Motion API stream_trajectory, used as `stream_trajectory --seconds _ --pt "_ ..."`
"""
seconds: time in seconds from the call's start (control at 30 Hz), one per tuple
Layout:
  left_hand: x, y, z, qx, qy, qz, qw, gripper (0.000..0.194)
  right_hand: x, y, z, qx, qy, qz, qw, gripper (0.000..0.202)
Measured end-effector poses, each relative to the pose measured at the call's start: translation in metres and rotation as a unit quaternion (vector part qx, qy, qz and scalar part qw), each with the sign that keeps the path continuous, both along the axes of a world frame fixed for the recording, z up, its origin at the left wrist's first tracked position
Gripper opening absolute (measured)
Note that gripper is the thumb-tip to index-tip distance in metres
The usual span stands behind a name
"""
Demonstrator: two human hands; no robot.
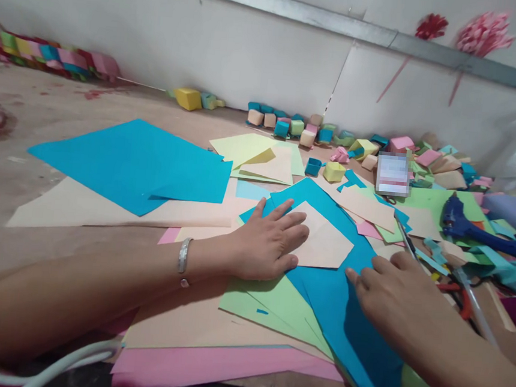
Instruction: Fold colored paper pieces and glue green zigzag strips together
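Note:
My left hand point(269, 243) lies flat with its fingers spread, pressing on a cut piece of beige paper point(324, 238). That piece rests on a blue sheet of paper point(342, 309), which lies over green paper point(270, 306) and other sheets. To the right, my right hand point(402, 296) is over the blue sheet with its fingers curled in. One fingertip points toward the beige piece, apart from its edge. Whether anything is inside the curled fingers is hidden. Just beyond its knuckles lies a slim dark pointed tool point(404, 233), partly covered by the hand.
A large blue sheet point(134, 164) lies at the left. Small folded paper boxes point(282, 128) line the wall. A blue glue gun point(476, 227), an orange-handled tool point(463, 299), a clear pen point(474, 303) and paper scraps crowd the right. A white cable point(67, 360) runs at the front left.

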State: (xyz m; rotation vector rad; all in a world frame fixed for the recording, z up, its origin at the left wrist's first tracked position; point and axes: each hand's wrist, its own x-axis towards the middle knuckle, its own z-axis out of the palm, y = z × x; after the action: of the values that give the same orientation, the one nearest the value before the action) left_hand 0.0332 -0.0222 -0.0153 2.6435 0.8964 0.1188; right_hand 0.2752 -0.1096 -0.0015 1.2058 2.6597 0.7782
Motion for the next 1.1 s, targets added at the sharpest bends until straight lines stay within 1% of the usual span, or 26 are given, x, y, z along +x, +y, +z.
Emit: stream_trajectory --seconds 0.07,0.13,0.17,0.2,0.27,0.3,0.33,0.4,0.47,0.53,0.6,0.67,0.73,0.8,0.87,0.93,0.97,1.0,1.1 --pt "0.000 0.001 0.001 -0.004 0.003 -0.005 1.000 0.043 0.000 0.001 0.005 0.002 -0.008 -0.018 1.000 0.016" --pt "-0.001 0.003 0.003 -0.003 0.007 -0.013 1.000 0.043 -0.003 0.005 0.010 0.012 -0.015 -0.041 0.999 0.014" --pt "-0.002 0.006 0.004 0.002 0.008 -0.021 1.000 0.043 -0.004 0.008 0.011 0.017 -0.020 -0.049 0.998 0.019" --pt "-0.002 0.009 0.005 0.012 0.007 -0.031 0.999 0.043 -0.005 0.011 0.010 0.025 -0.026 -0.059 0.998 0.029" --pt "-0.005 0.019 0.006 0.040 -0.001 -0.052 0.998 0.043 -0.005 0.016 0.004 0.021 -0.044 -0.073 0.996 0.048" --pt "-0.007 0.024 0.005 0.054 -0.008 -0.058 0.997 0.046 -0.005 0.018 0.000 0.014 -0.052 -0.077 0.996 0.051" --pt "-0.009 0.029 0.004 0.063 -0.017 -0.053 0.996 0.051 -0.005 0.018 -0.005 0.005 -0.060 -0.077 0.995 0.051" --pt "-0.013 0.038 0.001 0.052 -0.020 -0.040 0.998 0.060 -0.005 0.018 -0.013 -0.008 -0.071 -0.076 0.995 0.047" --pt "-0.017 0.044 -0.002 0.046 -0.026 -0.051 0.997 0.064 -0.006 0.017 -0.017 -0.009 -0.078 -0.073 0.994 0.047" --pt "-0.019 0.046 -0.004 0.052 -0.031 -0.071 0.996 0.065 -0.007 0.015 -0.019 -0.007 -0.084 -0.067 0.994 0.048" --pt "-0.019 0.045 -0.002 0.070 -0.034 -0.087 0.993 0.063 -0.008 0.014 -0.018 -0.001 -0.087 -0.063 0.994 0.048" --pt "-0.017 0.040 0.001 0.096 -0.047 -0.082 0.991 0.055 -0.009 0.013 -0.017 0.003 -0.082 -0.063 0.995 0.045" --pt "-0.012 0.032 0.006 0.136 -0.085 -0.046 0.986 0.044 -0.009 0.012 -0.016 0.004 -0.066 -0.069 0.995 0.041" --pt "-0.007 0.022 0.011 0.185 -0.133 -0.002 0.974 0.035 -0.009 0.011 -0.016 -0.002 -0.043 -0.068 0.997 0.036" --pt "-0.001 0.010 0.014 0.172 -0.123 0.022 0.977 0.030 -0.008 0.010 -0.015 -0.008 -0.025 -0.060 0.998 0.031" --pt "0.002 -0.001 0.015 0.106 -0.075 0.029 0.991 0.032 -0.008 0.008 -0.015 -0.017 -0.009 -0.049 0.999 0.029" --pt "0.004 -0.005 0.014 0.089 -0.050 0.020 0.995 0.035 -0.009 0.007 -0.014 -0.023 0.003 -0.045 0.999 0.028" --pt "0.004 -0.008 0.013 0.090 -0.030 0.014 0.995 0.036 -0.010 0.007 -0.013 -0.032 0.018 -0.043 0.998 0.027" --pt "0.006 -0.008 0.007 0.123 -0.024 0.001 0.992 0.035 -0.018 0.007 -0.010 -0.064 0.076 -0.032 0.995 0.018"
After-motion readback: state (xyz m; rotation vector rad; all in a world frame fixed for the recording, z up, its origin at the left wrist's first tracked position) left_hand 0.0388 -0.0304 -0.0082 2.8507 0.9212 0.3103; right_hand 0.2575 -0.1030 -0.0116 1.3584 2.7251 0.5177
